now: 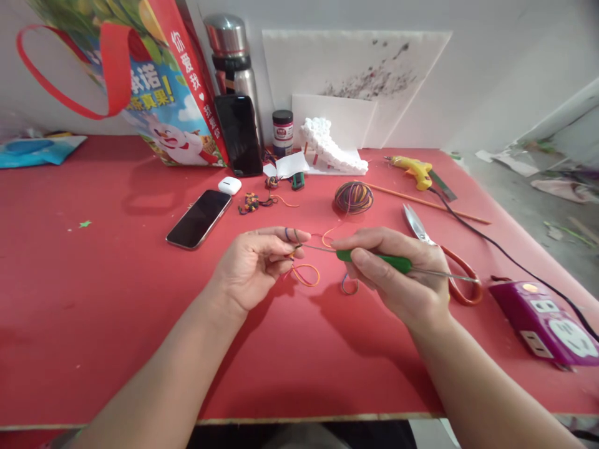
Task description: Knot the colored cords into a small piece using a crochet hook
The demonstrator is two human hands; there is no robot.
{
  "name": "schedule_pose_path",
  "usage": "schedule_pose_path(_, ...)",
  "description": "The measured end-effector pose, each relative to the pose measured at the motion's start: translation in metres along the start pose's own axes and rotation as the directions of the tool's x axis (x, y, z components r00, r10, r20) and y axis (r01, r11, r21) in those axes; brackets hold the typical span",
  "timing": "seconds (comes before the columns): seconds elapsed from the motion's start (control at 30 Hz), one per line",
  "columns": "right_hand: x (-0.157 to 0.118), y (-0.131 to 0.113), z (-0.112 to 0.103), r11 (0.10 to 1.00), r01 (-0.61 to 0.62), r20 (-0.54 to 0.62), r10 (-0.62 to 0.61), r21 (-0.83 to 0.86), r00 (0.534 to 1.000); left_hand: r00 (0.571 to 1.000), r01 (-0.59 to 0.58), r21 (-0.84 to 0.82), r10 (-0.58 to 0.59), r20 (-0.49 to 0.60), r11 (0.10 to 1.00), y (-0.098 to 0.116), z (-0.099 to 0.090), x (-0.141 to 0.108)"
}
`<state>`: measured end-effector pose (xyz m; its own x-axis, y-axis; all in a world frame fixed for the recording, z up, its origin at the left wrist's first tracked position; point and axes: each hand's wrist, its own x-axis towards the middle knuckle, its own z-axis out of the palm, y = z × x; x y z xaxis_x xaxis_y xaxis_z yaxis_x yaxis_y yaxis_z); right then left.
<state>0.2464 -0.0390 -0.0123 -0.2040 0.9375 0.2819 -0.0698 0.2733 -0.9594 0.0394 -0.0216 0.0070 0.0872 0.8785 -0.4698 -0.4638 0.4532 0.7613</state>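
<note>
My left hand [255, 262] pinches multicoloured yarn [306, 274], and a dark strand loops around its index finger. An orange and pink loop of the yarn hangs below the fingertips. In my right hand [397, 268] is a crochet hook [397, 262] with a green handle and thin metal ends. Its left tip reaches the yarn at my left fingertips; exactly how it sits in the stitch is too small to tell. Behind the hands lies a ball of dark multicoloured yarn [354, 197], with an orange strand trailing toward my right hand.
Right of my right hand lie scissors [418, 227], a purple power socket [543, 321] and a yellow glue gun [412, 169] with its cord. A phone [200, 218], white earbud case [229, 186] and small crocheted piece [251, 202] lie left. Behind stand a gift bag [173, 118] and steel thermos [229, 43].
</note>
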Motion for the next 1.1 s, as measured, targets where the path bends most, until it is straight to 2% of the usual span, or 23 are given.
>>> schedule_pose_path(0.1,0.0005,-0.0017,-0.0029,0.998,-0.052,-0.003,0.052,0.028,0.999,0.998,0.006,0.045,-0.008,0.055,0.999,0.0015,-0.0029,-0.0005)
schedule_pose_path(0.23,0.0017,-0.0025,-0.0061,1.0,-0.022,0.044,0.023,-0.021,0.999,0.991,-0.016,0.097,0.003,0.13,0.995,0.0036,-0.006,-0.001)
schedule_pose_path(0.5,0.0037,-0.0046,-0.0083,0.999,0.018,0.073,-0.014,-0.049,0.997,0.986,0.001,0.109,-0.02,0.168,0.994,0.0031,-0.0092,0.002)
schedule_pose_path(0.8,0.0028,-0.0048,-0.0077,0.997,-0.075,0.022,0.075,0.002,0.997,0.986,-0.02,0.125,-0.001,0.166,0.992,0.0034,-0.0089,-0.0016)
schedule_pose_path(1.1,0.0025,-0.0067,-0.008,0.999,-0.049,-0.014,0.049,0.01,0.999,0.975,-0.14,0.145,0.111,0.192,0.979,0.0002,-0.0052,-0.0023)
